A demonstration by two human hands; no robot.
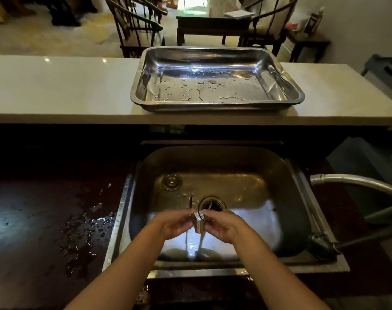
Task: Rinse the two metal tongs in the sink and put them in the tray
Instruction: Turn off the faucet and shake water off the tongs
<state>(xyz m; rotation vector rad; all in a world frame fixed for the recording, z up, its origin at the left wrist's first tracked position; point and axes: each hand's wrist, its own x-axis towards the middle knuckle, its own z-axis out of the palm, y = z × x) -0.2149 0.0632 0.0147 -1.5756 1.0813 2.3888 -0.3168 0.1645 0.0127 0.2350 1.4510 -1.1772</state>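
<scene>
Over the steel sink (286, 189), my left hand (177, 223) and my right hand (221, 225) meet around a pair of metal tongs (199, 220). Both hands grip the tongs near the hinge end. The arms of the tongs point down toward the sink floor, and one thin metal tip (190, 201) sticks up behind my left fingers. I cannot tell whether one or two tongs are held. The steel tray (215, 104) sits on the pale counter beyond the sink, wet with droplets and holding nothing else.
A curved faucet spout (356, 183) and its dark handle (324, 242) stand at the sink's right. The drain (211, 204) is mid-sink. Water is splashed over the dark counter (56, 220) on the left. Chairs and a table stand beyond the pale counter (63, 86).
</scene>
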